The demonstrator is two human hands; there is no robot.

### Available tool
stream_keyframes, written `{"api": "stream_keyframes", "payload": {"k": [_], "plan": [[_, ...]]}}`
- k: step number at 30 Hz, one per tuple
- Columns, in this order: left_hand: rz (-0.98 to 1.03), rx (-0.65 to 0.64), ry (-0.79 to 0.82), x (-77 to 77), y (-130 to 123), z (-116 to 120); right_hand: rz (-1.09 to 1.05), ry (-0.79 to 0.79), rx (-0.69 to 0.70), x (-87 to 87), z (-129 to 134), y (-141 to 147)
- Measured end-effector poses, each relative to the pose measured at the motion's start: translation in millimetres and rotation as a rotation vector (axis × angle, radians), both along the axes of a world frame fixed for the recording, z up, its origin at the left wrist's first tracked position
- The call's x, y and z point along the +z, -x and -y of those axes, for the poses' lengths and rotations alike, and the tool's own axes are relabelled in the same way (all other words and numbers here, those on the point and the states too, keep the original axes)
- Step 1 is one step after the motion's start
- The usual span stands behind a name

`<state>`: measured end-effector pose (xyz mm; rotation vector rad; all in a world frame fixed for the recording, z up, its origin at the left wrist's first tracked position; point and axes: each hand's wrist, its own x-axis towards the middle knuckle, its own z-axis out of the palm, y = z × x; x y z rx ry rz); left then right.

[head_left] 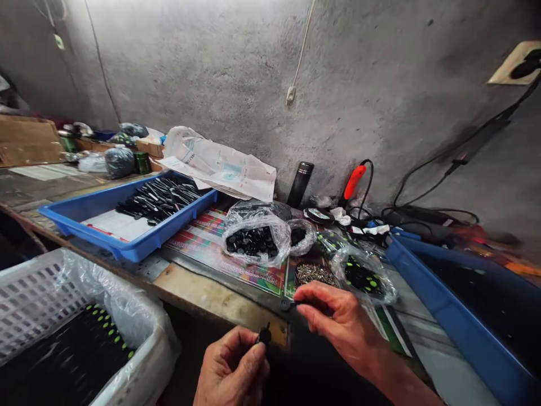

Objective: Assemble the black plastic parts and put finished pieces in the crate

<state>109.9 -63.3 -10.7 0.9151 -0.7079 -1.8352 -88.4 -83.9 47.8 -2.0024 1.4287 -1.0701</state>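
My left hand [234,369] pinches a small black round part [265,335] with a thin tip pointing up, just in front of the bench edge. My right hand [338,318] is closed in a pinch near the bench edge; a small dark piece [288,305] shows at its fingertips, too small to name. Just behind the right hand lies a heap of small metal pieces [315,273]. An open plastic bag of black parts [251,242] sits behind both hands. Beside the heap, another bag holds black and yellow-green parts [364,275].
On the left stand a blue tray [139,254] of long black pieces and a lined white basket [34,287] with black and green parts. A blue bin [456,316] is at the right. Against the wall are a black cylinder [300,185] and a red-handled tool [354,181] with a cord.
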Motion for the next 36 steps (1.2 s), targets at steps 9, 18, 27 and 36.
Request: {"api": "stream_keyframes", "payload": {"k": [9, 18, 27, 36], "plan": [[0.016, -0.141, 0.017, 5.5, 19.0, -24.3, 0.508, -0.256, -0.045, -31.6, -67.8, -4.2], [0.031, -0.172, 0.005, 11.9, 39.0, -43.9, 0.700, -0.170, -0.048, -37.2, -82.5, 8.0], [0.086, -0.211, 0.092, 13.7, 49.4, -57.6, 0.731, -0.094, -0.108, -32.7, -99.5, 13.3], [0.207, -0.239, 0.188, 17.1, 50.1, -62.3, 0.975, -0.293, -0.067, -30.5, -96.4, 10.2]]}}
